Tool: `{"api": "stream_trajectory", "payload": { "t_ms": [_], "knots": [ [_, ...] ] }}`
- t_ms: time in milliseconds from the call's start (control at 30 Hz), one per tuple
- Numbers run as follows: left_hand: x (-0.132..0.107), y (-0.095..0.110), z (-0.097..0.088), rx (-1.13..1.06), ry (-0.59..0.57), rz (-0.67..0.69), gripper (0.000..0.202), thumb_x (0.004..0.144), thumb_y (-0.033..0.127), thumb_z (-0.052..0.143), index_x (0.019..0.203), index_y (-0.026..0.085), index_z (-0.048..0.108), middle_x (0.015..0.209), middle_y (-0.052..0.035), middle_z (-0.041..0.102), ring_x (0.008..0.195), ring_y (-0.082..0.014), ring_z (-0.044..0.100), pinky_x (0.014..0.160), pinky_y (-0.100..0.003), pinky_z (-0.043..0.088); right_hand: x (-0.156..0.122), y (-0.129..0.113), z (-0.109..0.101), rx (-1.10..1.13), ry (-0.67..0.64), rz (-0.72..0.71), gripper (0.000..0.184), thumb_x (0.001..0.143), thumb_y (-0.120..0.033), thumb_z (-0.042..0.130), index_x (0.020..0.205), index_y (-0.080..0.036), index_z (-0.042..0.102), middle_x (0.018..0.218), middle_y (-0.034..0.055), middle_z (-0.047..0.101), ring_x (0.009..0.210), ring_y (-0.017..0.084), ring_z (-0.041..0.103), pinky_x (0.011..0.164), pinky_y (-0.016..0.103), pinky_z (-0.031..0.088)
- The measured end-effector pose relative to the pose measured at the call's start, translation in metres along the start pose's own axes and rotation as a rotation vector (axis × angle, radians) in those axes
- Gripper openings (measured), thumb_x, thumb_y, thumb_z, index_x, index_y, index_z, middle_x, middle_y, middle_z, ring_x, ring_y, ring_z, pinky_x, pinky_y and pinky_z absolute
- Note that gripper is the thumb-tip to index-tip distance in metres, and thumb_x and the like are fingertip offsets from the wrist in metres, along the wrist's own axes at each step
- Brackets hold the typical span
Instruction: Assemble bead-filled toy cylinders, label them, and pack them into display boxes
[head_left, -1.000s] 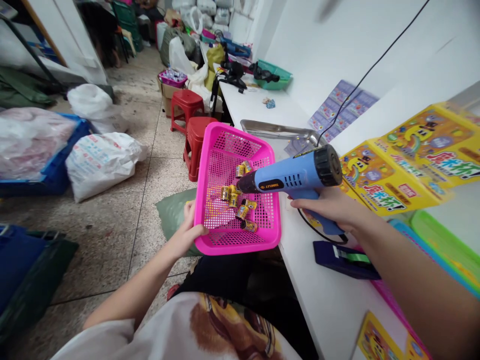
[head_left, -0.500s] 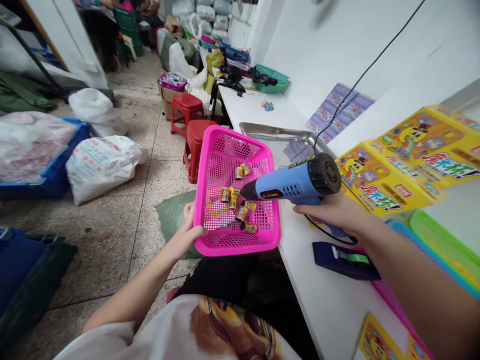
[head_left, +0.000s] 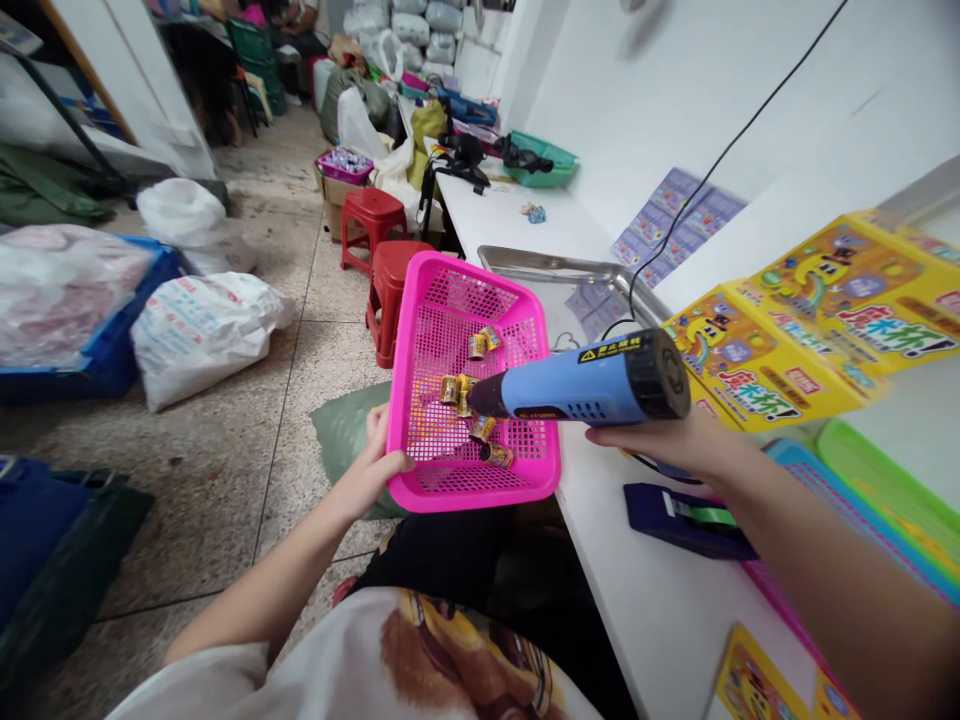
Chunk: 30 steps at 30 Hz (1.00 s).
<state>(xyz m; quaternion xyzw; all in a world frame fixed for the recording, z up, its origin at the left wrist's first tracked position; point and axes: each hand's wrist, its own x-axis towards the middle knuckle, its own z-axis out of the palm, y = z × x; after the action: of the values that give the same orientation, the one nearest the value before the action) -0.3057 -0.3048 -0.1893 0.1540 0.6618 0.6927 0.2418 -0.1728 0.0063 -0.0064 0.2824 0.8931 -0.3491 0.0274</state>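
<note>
My left hand grips the near left corner of a pink mesh basket, thumb over its rim, holding it out beside the white table. Several small yellow wrapped rolls lie on the basket's floor. My right hand is closed round the handle of a blue heat gun. Its dark nozzle points left into the basket, just above the rolls in the middle. The gun's black cord runs up the wall.
On the table sit a metal tray, yellow printed boxes, a dark tape dispenser and green and blue trays. Two red stools stand by the table. White sacks and blue crates lie on the floor.
The heat gun has tipped to nearly level and dropped slightly, its nozzle drawing closer over the rolls. The basket and my left hand have barely moved.
</note>
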Motion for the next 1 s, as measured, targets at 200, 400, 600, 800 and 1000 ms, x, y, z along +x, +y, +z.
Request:
{"api": "stream_trajectory", "payload": {
  "t_ms": [200,400,600,800,1000],
  "knots": [
    [0.0,0.001,0.001,0.022,-0.016,-0.007,0.076,0.063,0.034,0.063,0.139,0.027,0.063,0.134,-0.0075,0.047,0.149,-0.0386,0.024,0.134,-0.053,0.012,0.001,-0.017,0.007,-0.047,-0.005,0.021,0.031,0.067,-0.033,0.087,0.063,-0.024,0.058,0.054,-0.0017,0.056,0.054,0.014,0.05,0.05,0.027,0.045],
    [0.002,-0.004,0.0,0.027,-0.003,-0.003,0.074,0.063,0.035,0.063,0.137,0.027,0.063,0.133,-0.007,0.044,0.149,-0.038,0.025,0.133,-0.053,0.015,0.014,-0.019,0.018,0.03,0.047,-0.013,0.034,0.066,-0.041,0.087,0.067,-0.023,0.057,0.056,-0.0024,0.057,0.053,0.013,0.049,0.049,0.026,0.042],
    [0.003,-0.006,0.0,0.022,-0.009,-0.015,0.076,0.063,0.037,0.062,0.138,0.026,0.062,0.135,-0.0074,0.043,0.149,-0.0379,0.026,0.133,-0.052,0.015,0.013,-0.033,0.019,0.037,-0.019,-0.041,0.029,0.066,-0.034,0.086,0.064,-0.023,0.059,0.05,-0.0032,0.051,0.051,0.013,0.048,0.046,0.025,0.039],
    [0.0,-0.002,0.0,0.062,-0.021,0.016,0.08,0.065,0.038,0.062,0.143,0.023,0.059,0.137,-0.0086,0.043,0.151,-0.0374,0.025,0.135,-0.05,0.012,0.014,-0.032,0.015,-0.031,0.003,-0.146,0.026,0.062,-0.027,0.088,0.069,-0.023,0.064,0.059,-0.0003,0.06,0.064,0.02,0.062,0.057,0.029,0.05],
    [0.0,0.003,0.001,0.074,-0.023,0.006,0.083,0.065,0.038,0.062,0.147,0.025,0.056,0.137,-0.0077,0.043,0.152,-0.0376,0.024,0.135,-0.051,0.014,0.004,-0.02,0.014,-0.131,0.074,-0.383,0.036,0.058,-0.026,0.088,0.09,-0.025,0.071,0.094,0.0046,0.077,0.096,0.03,0.073,0.084,0.04,0.063]
  ]
}}
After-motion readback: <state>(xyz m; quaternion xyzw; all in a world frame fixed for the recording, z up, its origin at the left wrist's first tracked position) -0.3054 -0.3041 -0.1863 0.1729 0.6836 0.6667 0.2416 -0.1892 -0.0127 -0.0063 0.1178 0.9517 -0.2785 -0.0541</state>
